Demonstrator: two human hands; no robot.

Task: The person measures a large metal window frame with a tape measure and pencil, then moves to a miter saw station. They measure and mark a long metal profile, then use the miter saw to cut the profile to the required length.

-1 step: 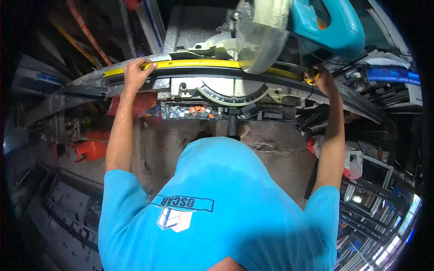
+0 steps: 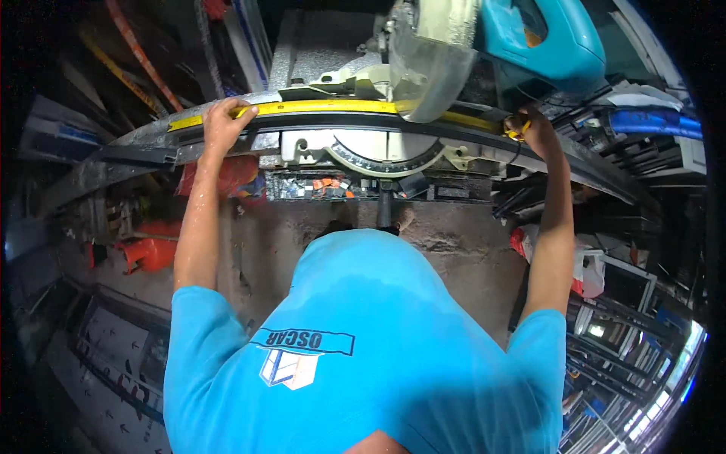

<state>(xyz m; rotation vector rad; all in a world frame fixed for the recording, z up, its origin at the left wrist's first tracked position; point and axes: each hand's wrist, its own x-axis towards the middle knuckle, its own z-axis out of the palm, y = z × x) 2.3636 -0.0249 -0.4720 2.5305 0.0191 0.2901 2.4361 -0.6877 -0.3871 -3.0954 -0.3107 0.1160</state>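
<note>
A yellow tape measure (image 2: 333,107) is stretched from left to right along a long dark metal profile (image 2: 318,121). Near the blade's left end, my left hand (image 2: 224,127) pinches it against the profile, fingers curled over and thumb pointing right. My right hand (image 2: 540,135) is closed around the tape's case at the right; shadow partly hides those fingers. Between my hands, the profile lies across the pale base (image 2: 355,149) of a mitre saw. The saw's clear blade guard (image 2: 435,68) hangs over the tape, and its teal handle (image 2: 560,45) is raised at upper right.
A tray of small parts and offcuts (image 2: 325,185) sits below the saw. Orange plastic (image 2: 150,253) stands on the floor at left. Long bars (image 2: 144,53) lean at upper left. A blue wrapped roll (image 2: 658,124) and stacked metal frames (image 2: 620,325) crowd the right side.
</note>
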